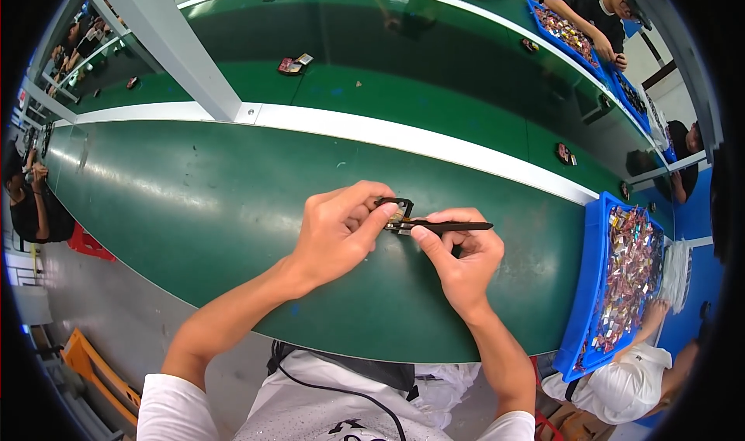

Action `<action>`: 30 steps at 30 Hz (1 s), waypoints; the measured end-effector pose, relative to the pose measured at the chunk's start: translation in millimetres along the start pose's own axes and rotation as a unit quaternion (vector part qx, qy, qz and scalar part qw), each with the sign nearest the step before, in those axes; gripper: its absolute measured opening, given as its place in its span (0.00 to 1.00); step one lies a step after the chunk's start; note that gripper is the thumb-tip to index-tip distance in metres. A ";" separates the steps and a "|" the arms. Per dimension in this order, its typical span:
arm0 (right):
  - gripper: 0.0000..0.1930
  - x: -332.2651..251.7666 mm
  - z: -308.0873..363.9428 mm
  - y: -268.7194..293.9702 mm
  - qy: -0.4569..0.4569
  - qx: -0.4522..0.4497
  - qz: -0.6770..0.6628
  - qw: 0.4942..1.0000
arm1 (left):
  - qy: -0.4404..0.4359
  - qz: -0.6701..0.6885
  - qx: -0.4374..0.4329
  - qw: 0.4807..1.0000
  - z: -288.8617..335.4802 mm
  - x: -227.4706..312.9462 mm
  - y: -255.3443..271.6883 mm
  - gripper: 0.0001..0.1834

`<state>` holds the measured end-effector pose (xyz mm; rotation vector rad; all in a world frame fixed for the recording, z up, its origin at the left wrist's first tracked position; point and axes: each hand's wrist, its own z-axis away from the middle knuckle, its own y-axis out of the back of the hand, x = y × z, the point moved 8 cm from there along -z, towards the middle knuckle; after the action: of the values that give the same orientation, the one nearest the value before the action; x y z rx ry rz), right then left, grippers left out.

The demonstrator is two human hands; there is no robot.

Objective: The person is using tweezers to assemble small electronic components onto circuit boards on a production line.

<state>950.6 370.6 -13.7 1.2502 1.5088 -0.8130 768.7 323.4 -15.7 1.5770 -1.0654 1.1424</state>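
Above the middle of the green work table (233,208), my hands meet over a small assembly. Pinched in my left hand (337,222) is a small black frame-shaped part (405,203), with an opening in its middle and something metallic beneath it. My right hand (464,251) grips a slim, flat black tool (464,226) between thumb and fingers, lying level with its free end toward the right. The tool's other end reaches the part, close to my left fingertips. My fingers hide much of the part, and the exact kind of tool is unclear.
At the right, a blue tray (587,286) holds many small reddish and silver pieces. Beyond the white rail (372,133) runs a green belt (341,92) carrying several small parts. A grey post (171,45) rises at the left. Other people work at the left, right and far side.
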 end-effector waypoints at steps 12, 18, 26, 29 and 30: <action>0.08 9.7 -3.4 -2.9 -0.191 -0.050 -0.132 0.971 | -0.008 0.014 -0.027 1.000 2.4 2.7 -6.8 0.10; 0.08 14.4 -2.6 -1.2 -0.236 -0.055 -0.161 0.957 | -0.006 0.030 -0.037 0.999 3.0 4.4 -9.3 0.10; 0.08 15.3 -3.5 -3.3 -0.247 -0.069 -0.167 0.952 | -0.001 0.043 -0.042 0.998 2.7 3.0 -7.1 0.10; 0.08 15.0 -3.5 -3.5 -0.245 -0.060 -0.181 0.951 | 0.063 0.103 -0.062 0.991 1.2 -4.0 -9.0 0.12; 0.08 16.4 -2.8 -3.4 -0.245 -0.060 -0.180 0.951 | 0.063 0.103 -0.062 0.991 -0.2 -5.3 -8.0 0.12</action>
<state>946.7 377.4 -28.7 0.6193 1.3595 -1.1534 775.2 326.1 -22.1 1.3039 -1.2114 1.2702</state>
